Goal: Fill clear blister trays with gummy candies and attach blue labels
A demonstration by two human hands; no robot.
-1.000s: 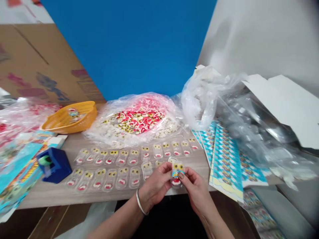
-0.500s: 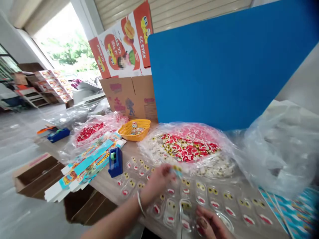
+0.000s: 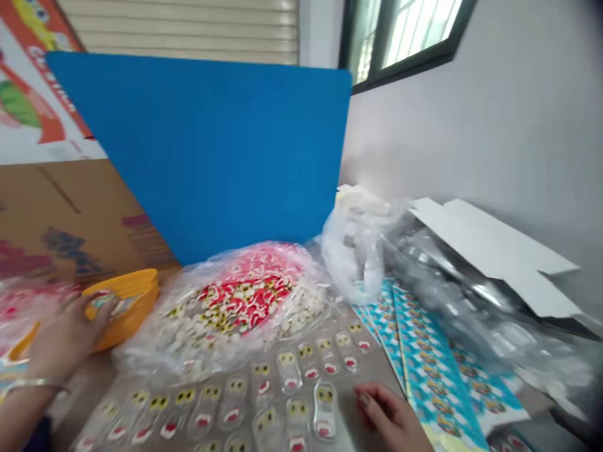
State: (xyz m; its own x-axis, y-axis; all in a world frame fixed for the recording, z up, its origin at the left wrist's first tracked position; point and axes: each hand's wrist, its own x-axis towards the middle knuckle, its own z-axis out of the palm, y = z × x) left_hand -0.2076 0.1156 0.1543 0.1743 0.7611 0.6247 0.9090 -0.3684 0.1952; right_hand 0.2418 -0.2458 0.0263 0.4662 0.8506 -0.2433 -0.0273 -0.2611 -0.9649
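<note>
My left hand (image 3: 66,345) is at the yellow basket (image 3: 134,323), with its fingers bent over the edge, by some small bright packs (image 3: 120,304). It is too blurry to tell if they pinch one or are letting go. My right hand (image 3: 393,420) is low on the table (image 3: 351,370), fingers loosely curled, and I see nothing in them. Just beside it is a clear tray (image 3: 325,411) with yellow eyes and a red mouth. More trays like it lie in rows, eyes and mouths in too, so I think that part is done here. None of them shows a blue picture, so they look only part made. The big bag (image 3: 188,339) has loads of pieces (image 3: 245,301) left.
</note>
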